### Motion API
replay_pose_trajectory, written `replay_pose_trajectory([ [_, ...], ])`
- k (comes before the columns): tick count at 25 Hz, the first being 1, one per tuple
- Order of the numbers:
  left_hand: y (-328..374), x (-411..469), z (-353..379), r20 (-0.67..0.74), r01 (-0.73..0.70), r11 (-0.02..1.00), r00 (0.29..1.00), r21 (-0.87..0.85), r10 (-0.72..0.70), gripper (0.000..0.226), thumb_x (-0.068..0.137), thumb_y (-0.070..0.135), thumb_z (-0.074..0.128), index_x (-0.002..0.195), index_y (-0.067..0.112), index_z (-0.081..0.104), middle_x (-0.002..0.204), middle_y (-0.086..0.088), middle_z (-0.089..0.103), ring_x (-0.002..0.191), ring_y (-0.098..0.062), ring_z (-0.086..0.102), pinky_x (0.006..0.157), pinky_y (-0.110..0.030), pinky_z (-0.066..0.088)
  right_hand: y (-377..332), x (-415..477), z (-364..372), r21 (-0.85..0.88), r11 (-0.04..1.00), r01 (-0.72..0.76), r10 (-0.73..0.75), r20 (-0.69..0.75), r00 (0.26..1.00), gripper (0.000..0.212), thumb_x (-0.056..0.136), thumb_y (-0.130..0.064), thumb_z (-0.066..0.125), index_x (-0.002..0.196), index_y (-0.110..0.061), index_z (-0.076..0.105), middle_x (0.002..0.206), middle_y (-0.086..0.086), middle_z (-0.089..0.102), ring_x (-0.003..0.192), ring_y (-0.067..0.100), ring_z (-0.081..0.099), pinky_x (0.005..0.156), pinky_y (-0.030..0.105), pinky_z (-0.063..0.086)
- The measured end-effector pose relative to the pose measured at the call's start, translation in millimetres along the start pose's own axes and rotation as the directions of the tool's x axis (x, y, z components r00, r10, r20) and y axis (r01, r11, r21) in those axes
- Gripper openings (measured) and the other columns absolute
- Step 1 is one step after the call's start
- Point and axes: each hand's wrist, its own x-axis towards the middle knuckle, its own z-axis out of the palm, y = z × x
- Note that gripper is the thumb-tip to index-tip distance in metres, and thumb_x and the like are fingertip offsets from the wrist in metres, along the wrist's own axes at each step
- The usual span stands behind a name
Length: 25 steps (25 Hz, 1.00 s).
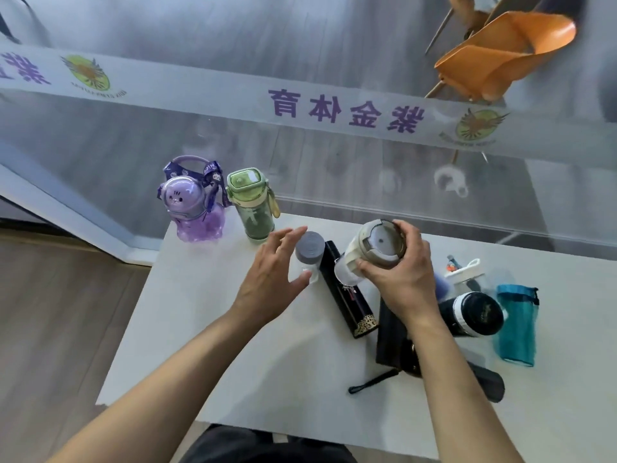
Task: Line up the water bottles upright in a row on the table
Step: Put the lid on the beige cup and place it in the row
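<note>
A purple cat-lid bottle [195,212] and a green bottle [253,203] stand upright side by side at the far left of the white table [233,362]. To their right stands a clear bottle with a grey cap [310,252]; my left hand [272,279] is spread open just left of it, not gripping. My right hand [399,275] grips a beige-lidded clear bottle [370,250], held above the table. A black bottle [349,292] lies flat between my hands. On the right lie a black-and-white flask [474,314], a teal bottle [517,324] and a white-lidded bottle [467,272].
A black pouch with a wrist strap [394,349] and a dark umbrella-like case [484,382] lie under my right forearm. A glass wall with a lettered band [334,108] runs behind the table. Wood floor [50,312] lies to the left, an orange chair [494,51] beyond the glass.
</note>
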Motion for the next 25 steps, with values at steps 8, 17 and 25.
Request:
replay_pose_trajectory([
  [8, -8.2, 25.6, 16.4, 0.12, 0.058, 0.997, 0.991, -0.042, -0.052, 0.071, 0.084, 0.026, 0.074, 0.145, 0.034, 0.038, 0.142, 0.001, 0.045, 0.127, -0.022, 0.05, 0.104, -0.042, 0.046, 16.9, 90.5, 50.6, -0.087, 0.996, 0.024, -0.02, 0.042, 0.999, 0.091, 0.064, -0.026, 0.091, 0.142, -0.019, 0.044, 0.128, 0.01, 0.053, 0.117, 0.026, 0.053, 0.095, 0.023, 0.037],
  [17, -1.3, 24.6, 25.2, 0.015, 0.092, 0.992, 0.996, -0.083, -0.091, 0.053, 0.084, 0.021, 0.072, 0.132, 0.026, 0.05, 0.127, 0.004, 0.054, 0.107, -0.018, 0.057, 0.086, -0.034, 0.05, 40.5, 95.0, 71.8, -0.151, 0.982, -0.116, 0.143, 0.175, 0.974, 0.091, 0.066, -0.026, 0.089, 0.144, -0.024, 0.042, 0.131, 0.01, 0.049, 0.121, 0.027, 0.051, 0.105, 0.03, 0.039],
  [25, -24.3, -16.0, 10.2, -0.041, 0.201, 0.972, 0.978, -0.119, -0.207, 0.07, 0.077, 0.021, 0.075, 0.14, 0.027, 0.046, 0.126, 0.005, 0.05, 0.105, -0.018, 0.056, 0.09, -0.037, 0.052, 35.5, 56.3, 98.9, -0.112, 0.991, -0.071, 0.099, 0.26, 0.961, 0.087, 0.064, -0.031, 0.089, 0.138, -0.033, 0.042, 0.122, 0.001, 0.046, 0.114, 0.022, 0.051, 0.101, 0.034, 0.046],
])
